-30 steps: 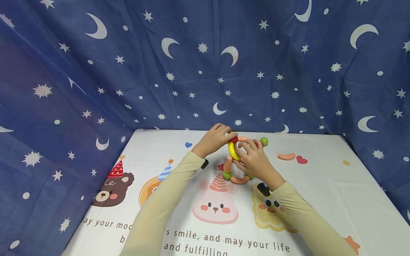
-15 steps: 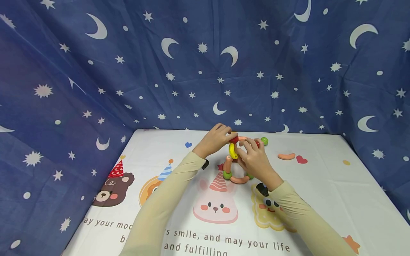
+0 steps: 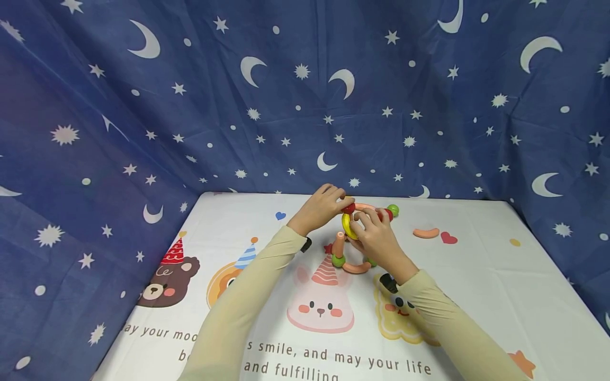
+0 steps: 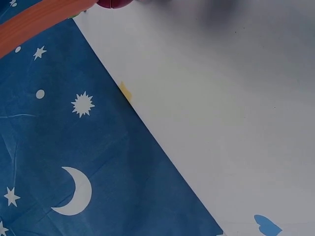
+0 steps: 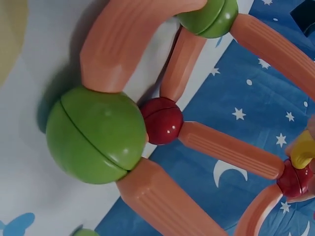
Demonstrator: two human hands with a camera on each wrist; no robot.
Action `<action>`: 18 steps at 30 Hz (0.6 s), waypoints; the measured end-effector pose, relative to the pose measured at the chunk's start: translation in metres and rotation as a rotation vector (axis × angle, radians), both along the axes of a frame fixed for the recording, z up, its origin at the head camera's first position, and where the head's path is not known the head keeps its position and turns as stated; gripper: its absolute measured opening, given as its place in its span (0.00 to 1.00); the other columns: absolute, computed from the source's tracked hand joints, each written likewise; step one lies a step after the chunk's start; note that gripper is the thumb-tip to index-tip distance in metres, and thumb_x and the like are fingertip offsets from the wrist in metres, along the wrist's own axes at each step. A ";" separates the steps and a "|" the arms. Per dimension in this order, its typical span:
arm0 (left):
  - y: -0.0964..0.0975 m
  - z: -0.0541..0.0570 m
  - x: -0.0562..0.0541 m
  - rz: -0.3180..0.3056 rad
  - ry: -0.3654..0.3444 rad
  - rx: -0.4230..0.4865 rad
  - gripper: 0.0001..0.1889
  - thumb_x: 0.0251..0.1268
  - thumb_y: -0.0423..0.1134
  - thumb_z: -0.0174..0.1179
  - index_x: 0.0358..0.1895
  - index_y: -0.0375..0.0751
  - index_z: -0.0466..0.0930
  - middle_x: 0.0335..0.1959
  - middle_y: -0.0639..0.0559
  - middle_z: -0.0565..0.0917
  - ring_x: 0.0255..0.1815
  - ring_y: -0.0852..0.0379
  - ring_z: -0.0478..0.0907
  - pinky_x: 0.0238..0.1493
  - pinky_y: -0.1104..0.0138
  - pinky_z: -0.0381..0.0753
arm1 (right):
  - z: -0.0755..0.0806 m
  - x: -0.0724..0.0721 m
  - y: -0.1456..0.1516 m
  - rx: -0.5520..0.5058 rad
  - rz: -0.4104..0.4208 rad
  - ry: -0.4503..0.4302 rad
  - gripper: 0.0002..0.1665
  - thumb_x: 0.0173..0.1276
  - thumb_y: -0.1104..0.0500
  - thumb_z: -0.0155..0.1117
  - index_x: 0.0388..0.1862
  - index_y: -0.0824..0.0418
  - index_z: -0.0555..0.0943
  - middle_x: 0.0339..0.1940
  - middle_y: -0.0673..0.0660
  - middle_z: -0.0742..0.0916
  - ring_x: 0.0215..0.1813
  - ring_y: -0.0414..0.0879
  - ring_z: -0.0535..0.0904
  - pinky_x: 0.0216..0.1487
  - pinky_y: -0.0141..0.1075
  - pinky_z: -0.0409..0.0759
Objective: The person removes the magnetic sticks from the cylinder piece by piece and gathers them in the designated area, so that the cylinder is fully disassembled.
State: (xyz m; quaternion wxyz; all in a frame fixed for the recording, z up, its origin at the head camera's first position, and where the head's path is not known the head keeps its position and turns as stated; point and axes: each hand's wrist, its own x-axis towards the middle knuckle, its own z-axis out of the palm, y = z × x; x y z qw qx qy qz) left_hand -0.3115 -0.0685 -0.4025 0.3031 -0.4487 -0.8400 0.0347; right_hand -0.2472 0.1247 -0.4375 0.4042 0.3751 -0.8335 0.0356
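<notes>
The left hand [image 3: 320, 209] pinches a red ball [image 3: 349, 208] above the counter [image 3: 517, 286], and the right hand [image 3: 381, 238] pinches a curved yellow rod [image 3: 348, 226] just below that ball. Under the hands, a peach rod [image 3: 338, 245] stands nearly upright from a green ball [image 3: 338, 261], with a curved peach rod [image 3: 356, 268] low beside it. Beyond the right hand's fingers sits another green ball [image 3: 393, 210]. A loose peach rod [image 3: 426, 233] lies apart, near a printed red heart [image 3: 449, 237]. Behind hangs a navy curtain [image 3: 286, 42] patterned with moons and stars.
</notes>
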 end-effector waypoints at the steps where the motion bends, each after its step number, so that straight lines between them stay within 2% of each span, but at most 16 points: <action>1: 0.000 0.000 0.000 0.002 0.001 -0.001 0.14 0.62 0.43 0.61 0.51 0.53 0.78 0.40 0.54 0.80 0.43 0.56 0.77 0.60 0.64 0.71 | -0.001 0.000 0.000 -0.006 -0.008 0.001 0.20 0.46 0.53 0.76 0.33 0.60 0.78 0.36 0.58 0.80 0.49 0.57 0.74 0.49 0.57 0.68; 3: 0.000 -0.001 -0.001 0.005 0.001 -0.003 0.14 0.62 0.44 0.61 0.51 0.52 0.78 0.40 0.54 0.80 0.43 0.56 0.77 0.60 0.64 0.71 | -0.002 0.000 0.000 -0.016 -0.031 0.005 0.17 0.48 0.54 0.72 0.32 0.61 0.78 0.34 0.58 0.80 0.47 0.57 0.75 0.48 0.57 0.67; 8: 0.001 -0.002 -0.002 0.000 -0.002 0.000 0.15 0.61 0.45 0.62 0.51 0.52 0.78 0.40 0.54 0.80 0.44 0.56 0.78 0.60 0.63 0.71 | -0.004 0.000 0.000 -0.068 -0.051 0.030 0.14 0.48 0.56 0.67 0.30 0.62 0.77 0.29 0.59 0.80 0.42 0.58 0.75 0.46 0.56 0.66; 18: 0.003 -0.001 0.000 0.008 0.007 -0.033 0.14 0.63 0.41 0.60 0.53 0.51 0.77 0.41 0.54 0.80 0.45 0.56 0.77 0.61 0.64 0.70 | -0.004 0.001 0.003 -0.091 -0.085 -0.006 0.15 0.45 0.57 0.69 0.31 0.65 0.78 0.29 0.61 0.81 0.42 0.58 0.75 0.48 0.59 0.68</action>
